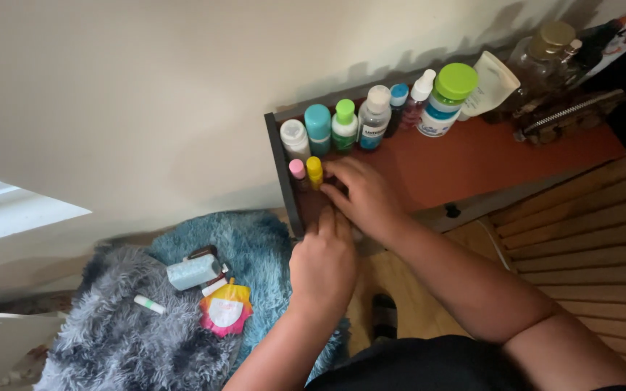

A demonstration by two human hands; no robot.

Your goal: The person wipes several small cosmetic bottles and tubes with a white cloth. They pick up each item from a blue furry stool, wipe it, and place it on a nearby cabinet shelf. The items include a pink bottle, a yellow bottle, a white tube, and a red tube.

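right hand (360,195): you're resting it palm down on the red-brown shelf (472,159), fingers bent, tips touching the small yellow bottle (314,171); can't tell if they're actually pinching it.
left hand (322,262): you're curling it loosely at the shelf's front left corner, just below your right hand; nothing visibly gripped, palm side hidden.
pink bottle (297,169): standing just left of the yellow one, beyond your left fingertips.
back row: white jar (295,137), teal-capped bottle (318,129), green-capped bottle (344,124), clear bottle (374,117), big green-lidded jar (445,100), all upright against the wall, above your right hand. Contents unreadable.
cut off: glass bottle (545,51) far right, dim.
fluffy rug (132,326): lying left of your left hand, shaggy grey-blue, carrying a pale blue bottle (193,273), a white tube (149,304) and a pink-yellow pouch (225,309).
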